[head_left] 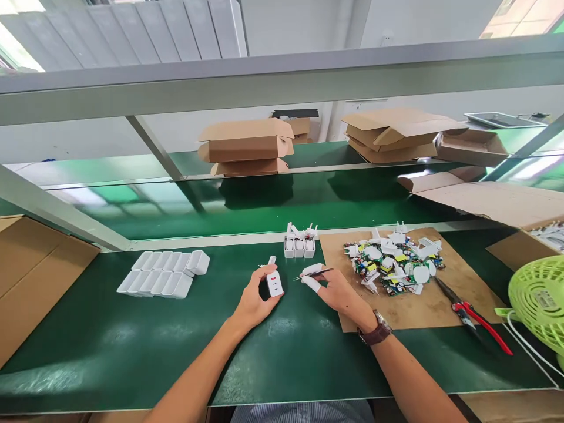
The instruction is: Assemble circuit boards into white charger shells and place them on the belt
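My left hand [258, 298] holds a small white charger [274, 283] with ports on its face, between thumb and fingers. To its right, my right hand [332, 289] grips dark tweezers [315, 273], their tips pointing left toward the charger without touching it. White covers wrap some of its fingertips. Just beyond both hands stand white housings [299, 247] with parts in and on them. At the left, white open housings [156, 275] sit in two rows. A pile of circuit boards and white plug parts [392, 258] lies on a brown cardboard sheet [418, 317] at the right.
Red-handled cutters [473, 317] lie on the cardboard's right side, near a green fan [540, 299]. An open carton [484, 200] is at the right, a large box [39, 282] at the left. Folded boxes [247, 141] stand on the shelf behind, below a metal beam [282, 82].
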The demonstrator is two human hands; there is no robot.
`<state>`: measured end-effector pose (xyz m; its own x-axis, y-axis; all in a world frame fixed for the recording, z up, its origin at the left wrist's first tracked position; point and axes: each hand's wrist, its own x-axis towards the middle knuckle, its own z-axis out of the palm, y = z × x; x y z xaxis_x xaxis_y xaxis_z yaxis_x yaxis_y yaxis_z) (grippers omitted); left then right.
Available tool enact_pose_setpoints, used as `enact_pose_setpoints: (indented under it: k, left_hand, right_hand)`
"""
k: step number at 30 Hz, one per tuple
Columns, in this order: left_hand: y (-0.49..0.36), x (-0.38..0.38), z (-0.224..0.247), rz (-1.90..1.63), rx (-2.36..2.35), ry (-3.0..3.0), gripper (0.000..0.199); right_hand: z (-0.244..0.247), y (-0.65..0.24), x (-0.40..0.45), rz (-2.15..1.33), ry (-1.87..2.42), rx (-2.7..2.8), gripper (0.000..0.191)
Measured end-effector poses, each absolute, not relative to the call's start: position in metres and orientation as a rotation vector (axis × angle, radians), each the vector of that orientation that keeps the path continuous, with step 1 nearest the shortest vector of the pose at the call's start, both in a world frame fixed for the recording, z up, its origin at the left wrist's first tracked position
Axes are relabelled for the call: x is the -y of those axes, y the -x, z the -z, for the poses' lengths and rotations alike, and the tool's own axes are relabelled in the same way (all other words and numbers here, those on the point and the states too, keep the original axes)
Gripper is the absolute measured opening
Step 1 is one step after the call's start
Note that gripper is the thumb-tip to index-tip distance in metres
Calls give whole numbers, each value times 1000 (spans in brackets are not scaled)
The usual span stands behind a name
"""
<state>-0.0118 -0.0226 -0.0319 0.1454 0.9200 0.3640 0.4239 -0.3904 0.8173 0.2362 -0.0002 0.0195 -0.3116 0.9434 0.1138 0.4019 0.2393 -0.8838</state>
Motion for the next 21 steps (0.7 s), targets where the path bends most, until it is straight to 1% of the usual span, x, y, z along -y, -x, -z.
enact_pose_setpoints:
  k: [3, 6, 12, 21]
  left_hand:
    - [11, 24, 35, -1208, -1242, -1879, 51]
    - [9, 25, 39, -1232, -1214, -1917, 49]
    - [6, 22, 37, -1261, -1144, -2028, 45]
    - [4, 22, 30, -1261, -1156, -2060, 42]
  right_hand:
    - [-17, -221, 10, -1061, 1153, 1641, 18]
    - [-15, -207, 20, -1057, 1075, 1559, 18]
    - [-11, -193, 26, -1000, 1020, 1556, 18]
    - [-10, -192, 24, -952, 1131, 1636, 21]
